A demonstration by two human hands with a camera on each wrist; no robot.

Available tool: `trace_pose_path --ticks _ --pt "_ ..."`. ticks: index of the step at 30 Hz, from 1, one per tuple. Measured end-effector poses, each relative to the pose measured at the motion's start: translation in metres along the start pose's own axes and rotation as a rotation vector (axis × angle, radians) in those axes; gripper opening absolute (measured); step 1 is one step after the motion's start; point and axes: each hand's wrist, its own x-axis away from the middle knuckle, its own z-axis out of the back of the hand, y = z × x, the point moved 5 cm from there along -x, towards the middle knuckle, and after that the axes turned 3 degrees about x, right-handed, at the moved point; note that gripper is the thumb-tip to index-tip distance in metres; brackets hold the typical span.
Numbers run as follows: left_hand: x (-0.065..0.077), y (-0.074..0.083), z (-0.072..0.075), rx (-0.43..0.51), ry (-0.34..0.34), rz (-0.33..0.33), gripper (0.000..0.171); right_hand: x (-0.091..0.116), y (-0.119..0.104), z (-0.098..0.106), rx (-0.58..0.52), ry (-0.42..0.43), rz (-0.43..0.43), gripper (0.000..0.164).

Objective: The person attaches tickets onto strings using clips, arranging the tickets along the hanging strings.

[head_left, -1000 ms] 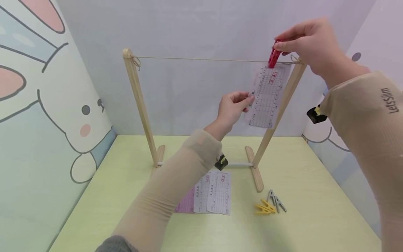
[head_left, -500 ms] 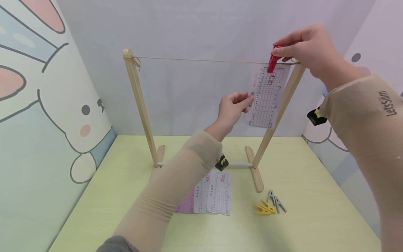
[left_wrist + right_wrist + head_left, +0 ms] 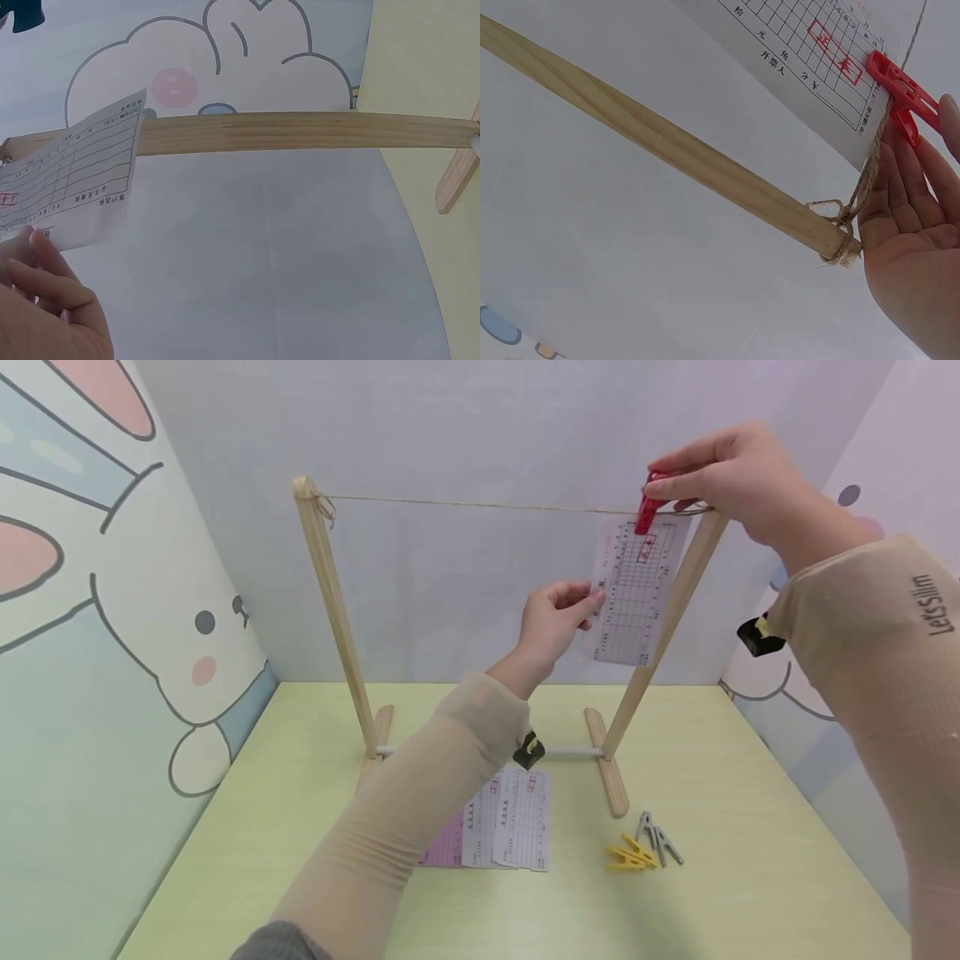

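My right hand (image 3: 738,472) pinches a red clothespin (image 3: 647,510) at the right end of the twine line (image 3: 480,505). The clothespin's jaws sit over the twine and the top edge of a printed paper form (image 3: 637,593), as the right wrist view also shows with the clothespin (image 3: 900,86) and form (image 3: 810,45). Lower down, my left hand (image 3: 555,614) pinches the form's left edge between thumb and fingers. The form hangs just in front of the right wooden post (image 3: 693,568). In the left wrist view, the left hand (image 3: 60,300) is partly cut off.
Two yellow clothespins (image 3: 632,854) and grey clothespins (image 3: 660,839) lie on the table (image 3: 750,777) at the right. White forms (image 3: 521,827) and a pink sheet (image 3: 444,847) lie beneath the left forearm. The left post (image 3: 330,610) holds the twine's other end.
My right hand has moved down a little with the red clothespin, which now sits lower over the form's top edge. The left hand has stayed almost still on the form.
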Motion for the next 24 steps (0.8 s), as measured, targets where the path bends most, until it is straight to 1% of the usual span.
trace_pose_path --ticks 6,13,16,18,24 --pt "0.0009 0.0002 -0.0007 -0.005 -0.005 0.0 0.024 -0.0015 0.0021 0.0004 0.008 -0.034 -0.017 0.058" --pt "0.0008 -0.0001 0.001 -0.023 0.0 -0.002 0.024 -0.0028 0.0026 0.0006 -0.002 -0.04 -0.009 0.064" --pt "0.0001 0.0003 0.0014 -0.03 0.004 -0.003 0.024 -0.0038 0.0025 0.0008 -0.006 -0.044 -0.008 0.062" --pt "-0.0002 0.0004 0.0016 -0.03 0.006 -0.003 0.024 -0.004 0.0025 0.0011 0.012 -0.04 -0.007 0.059" --pt "-0.0005 -0.0007 0.0016 -0.015 0.015 -0.002 0.023 -0.0026 0.002 0.0026 0.043 -0.009 0.006 0.05"
